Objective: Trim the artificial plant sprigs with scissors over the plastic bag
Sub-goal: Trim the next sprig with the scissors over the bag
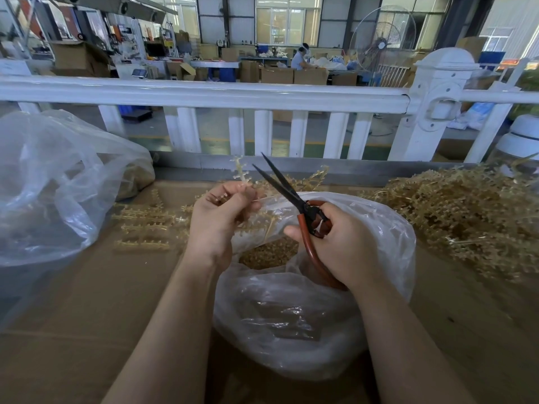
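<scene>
My left hand [217, 221] pinches a pale tan artificial sprig [239, 170] whose tip sticks up above my fingers. My right hand [341, 243] grips scissors [287, 189] with red-brown handles and black blades; the blades are parted and point up-left, just right of the sprig. Both hands hover over a clear plastic bag [306, 316] whose mouth shows tan cut bits [267, 253] inside.
Loose sprigs [145, 223] lie on the cardboard surface [87, 330] left of my hand. A big heap of tan sprigs [466, 223] sits at the right. A second clear bag [58, 185] stands at the left. A white fence [262, 97] runs across behind.
</scene>
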Demonstrator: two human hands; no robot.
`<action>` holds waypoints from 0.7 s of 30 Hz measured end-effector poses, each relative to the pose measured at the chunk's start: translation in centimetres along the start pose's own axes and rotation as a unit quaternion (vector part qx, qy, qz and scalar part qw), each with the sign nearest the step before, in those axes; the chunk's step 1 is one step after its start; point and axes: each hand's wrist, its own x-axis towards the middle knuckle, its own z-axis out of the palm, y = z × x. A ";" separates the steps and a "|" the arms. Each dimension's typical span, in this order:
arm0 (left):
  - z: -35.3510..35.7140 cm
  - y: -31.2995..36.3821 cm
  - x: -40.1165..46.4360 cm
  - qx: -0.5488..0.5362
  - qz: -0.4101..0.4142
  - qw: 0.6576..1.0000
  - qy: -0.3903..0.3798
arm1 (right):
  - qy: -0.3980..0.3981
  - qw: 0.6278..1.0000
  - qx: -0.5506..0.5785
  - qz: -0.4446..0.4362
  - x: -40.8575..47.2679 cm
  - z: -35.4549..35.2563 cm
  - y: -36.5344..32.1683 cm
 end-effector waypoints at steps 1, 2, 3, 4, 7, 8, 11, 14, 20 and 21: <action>0.0 0.0 0.0 -0.002 -0.003 1.000 0.000 | 0.005 1.000 0.008 0.003 0.0 -0.1 -0.1; 0.0 0.1 -0.1 -0.001 -0.004 1.000 -0.002 | 0.008 1.000 0.011 0.001 0.0 -0.1 -0.2; 0.1 0.1 -0.1 0.003 -0.002 1.000 -0.007 | 0.005 1.000 0.011 -0.002 0.0 -0.2 -0.3; 0.1 0.1 -0.2 0.012 0.001 1.000 -0.015 | -0.003 1.000 0.008 -0.007 0.0 -0.2 -0.4; 0.0 0.0 -0.3 0.054 0.019 0.997 -0.047 | -0.018 0.999 -0.023 -0.025 0.0 -0.1 -0.5; 0.0 0.0 -0.3 0.062 0.024 0.996 -0.054 | -0.022 0.999 -0.030 -0.029 0.1 -0.1 -0.5; 0.0 -0.1 -0.4 0.071 0.025 0.995 -0.064 | -0.029 0.998 -0.035 -0.033 0.1 -0.1 -0.5; 0.1 -0.1 -0.4 0.073 0.020 0.994 -0.079 | -0.024 0.998 -0.035 -0.044 0.1 -0.1 -0.5; 0.1 0.0 -0.5 0.054 0.013 0.991 -0.125 | -0.019 0.998 -0.032 -0.048 0.0 -0.1 -0.5; 0.1 0.1 -0.5 0.050 0.013 0.990 -0.133 | -0.016 0.998 -0.030 -0.049 0.0 -0.1 -0.5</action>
